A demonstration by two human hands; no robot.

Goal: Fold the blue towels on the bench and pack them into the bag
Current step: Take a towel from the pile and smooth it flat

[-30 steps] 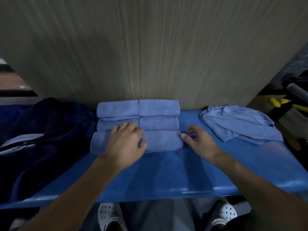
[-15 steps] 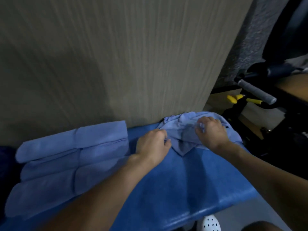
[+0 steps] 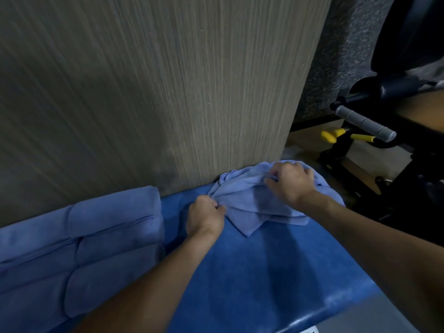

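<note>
Left hand [image 3: 205,217] and right hand [image 3: 289,182], fingers curled, pinch opposite edges of the crumpled towel [image 3: 254,207] at the bench's [image 3: 276,272] far right, apparently to spread it for folding, clear of the folded stack [image 3: 96,239].

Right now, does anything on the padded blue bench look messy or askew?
Only the crumpled light-blue cloth towel at the far right end of the bench: bunched and unfolded, gripped by left hand and right hand. The folded light-blue towels at left lie in neat rows.
</note>
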